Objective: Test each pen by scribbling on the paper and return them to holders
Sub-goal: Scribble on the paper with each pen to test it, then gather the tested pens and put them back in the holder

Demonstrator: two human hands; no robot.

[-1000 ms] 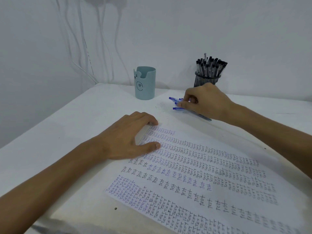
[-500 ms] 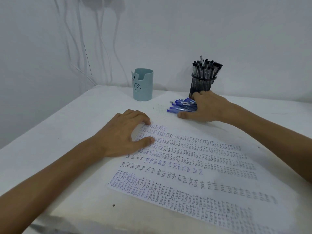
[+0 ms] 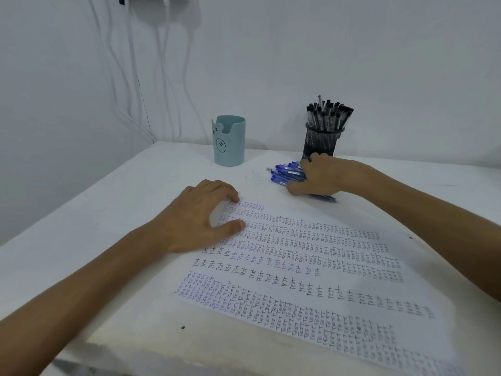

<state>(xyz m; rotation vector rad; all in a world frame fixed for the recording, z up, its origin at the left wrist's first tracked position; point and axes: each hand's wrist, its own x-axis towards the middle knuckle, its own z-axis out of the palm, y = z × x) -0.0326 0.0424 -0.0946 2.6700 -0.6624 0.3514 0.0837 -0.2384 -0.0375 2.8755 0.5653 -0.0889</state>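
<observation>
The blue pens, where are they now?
Head view: the blue pens lie piled on the table, partly under the right hand, just in front of the black mesh holder, to the right of the teal holder.

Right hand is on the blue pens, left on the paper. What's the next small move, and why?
Probably pinch one pen out of the blue pens with the right hand and bring it to the paper. The pens lie loose on the table beside the mesh holder, and the left hand holds the sheet down.
</observation>
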